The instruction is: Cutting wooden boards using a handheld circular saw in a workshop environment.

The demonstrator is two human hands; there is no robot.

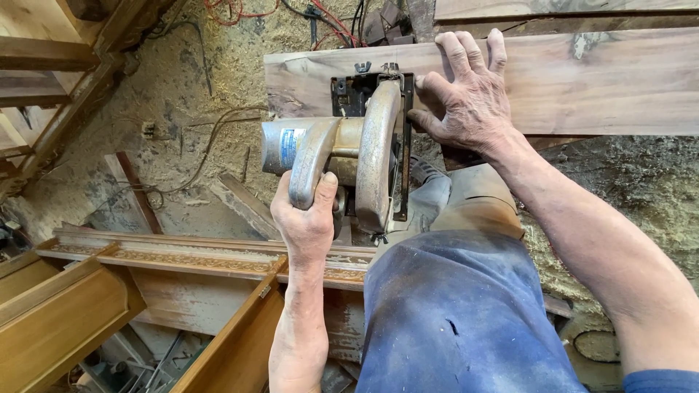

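Gripping the curved handle of a circular saw, the left hand has its fingers wrapped fully around the grip, thumb laid up the near side. The saw's metal housing and blade guard stand directly beyond the knuckles, with the base plate resting on the near end of a long wooden plank.

The right hand lies flat on the plank, just right of the saw. Its fingers are spread and extended across the top face toward the far edge; the thumb is touching the side of the base plate. This hand presses and grasps nothing.

Key relation: the plank's long axis runs left to right across the view, while the saw body points away from the person, crosswise to the board. The left hand is behind the saw; the right hand is beside it, nearer the bulk of the board.

The person's knee, in worn trousers, is raised beneath the plank's near edge; contact cannot be confirmed.

Below, carved wooden mouldings lie lengthwise beside a wooden frame. Sawdust covers the floor, and red cables trail at the top. No containers are visible.
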